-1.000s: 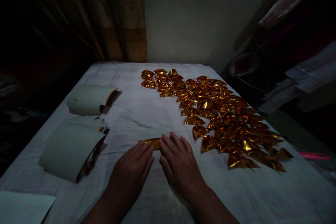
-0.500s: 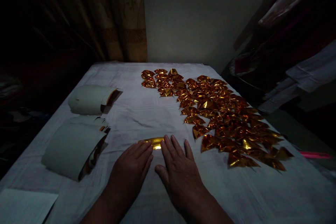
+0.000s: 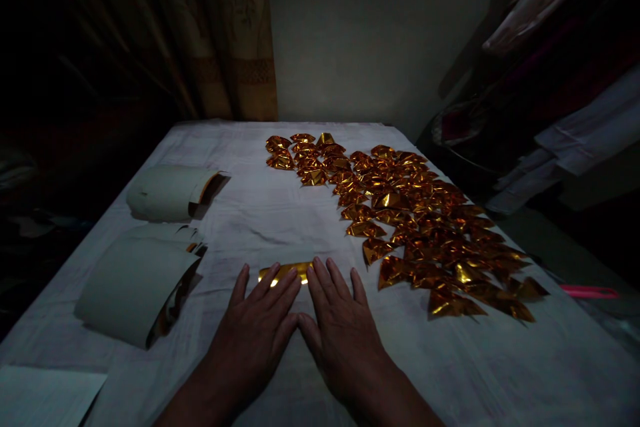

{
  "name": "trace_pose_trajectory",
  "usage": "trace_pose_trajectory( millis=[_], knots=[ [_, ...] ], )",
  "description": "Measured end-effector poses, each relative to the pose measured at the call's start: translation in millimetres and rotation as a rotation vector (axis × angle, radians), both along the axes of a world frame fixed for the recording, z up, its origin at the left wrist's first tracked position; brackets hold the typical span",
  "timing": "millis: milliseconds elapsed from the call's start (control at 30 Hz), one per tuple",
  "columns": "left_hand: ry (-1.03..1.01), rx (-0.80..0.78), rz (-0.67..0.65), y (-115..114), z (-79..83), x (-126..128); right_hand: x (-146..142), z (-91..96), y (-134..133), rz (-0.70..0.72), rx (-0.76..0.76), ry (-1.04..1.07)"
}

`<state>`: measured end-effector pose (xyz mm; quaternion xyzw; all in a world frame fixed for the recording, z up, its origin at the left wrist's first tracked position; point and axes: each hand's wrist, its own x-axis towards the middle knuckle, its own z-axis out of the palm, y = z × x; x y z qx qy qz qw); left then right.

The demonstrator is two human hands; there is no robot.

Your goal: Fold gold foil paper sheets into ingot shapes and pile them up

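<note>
A small strip of folded gold foil paper point(image 3: 299, 269) lies flat on the cloth in front of me, partly covered by my fingers. My left hand point(image 3: 261, 320) is spread palm down, its fingertips resting over the strip's left and middle. Beside it, my right hand point(image 3: 341, 327) also lies flat, fingers stretched, with its index and middle fingertips at the strip's right end. The two thumbs meet or nearly meet below the strip. To the right spreads a large group of folded gold foil paper pieces point(image 3: 393, 201), pointed at their ends.
Two curved stacks of pale-backed sheets point(image 3: 133, 283) lie at the left, coloured edges showing. A white sheet point(image 3: 47, 390) sits at the near left corner. The table bears a whitish cloth point(image 3: 240, 207). Behind are a curtain point(image 3: 230, 33) and a wall point(image 3: 380, 47); clothes point(image 3: 595, 127) hang at right.
My left hand's fingers have spread apart and slid right along the foil strip, uncovering its left end. My right hand stays nearly in place. The view has shifted slightly.
</note>
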<state>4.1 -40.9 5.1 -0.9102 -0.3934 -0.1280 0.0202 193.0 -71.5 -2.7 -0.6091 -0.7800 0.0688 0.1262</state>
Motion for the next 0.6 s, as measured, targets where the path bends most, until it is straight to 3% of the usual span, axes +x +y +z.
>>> trace_pose_trajectory(
  millis=[400,600],
  knots=[
    [0.097,-0.048,0.014,10,9.0,-55,-2,5.8,2,-0.019,-0.086,0.014],
    [0.057,-0.048,0.019,7,6.8,-59,-4,-0.5,2,-0.052,0.003,0.026]
  ],
)
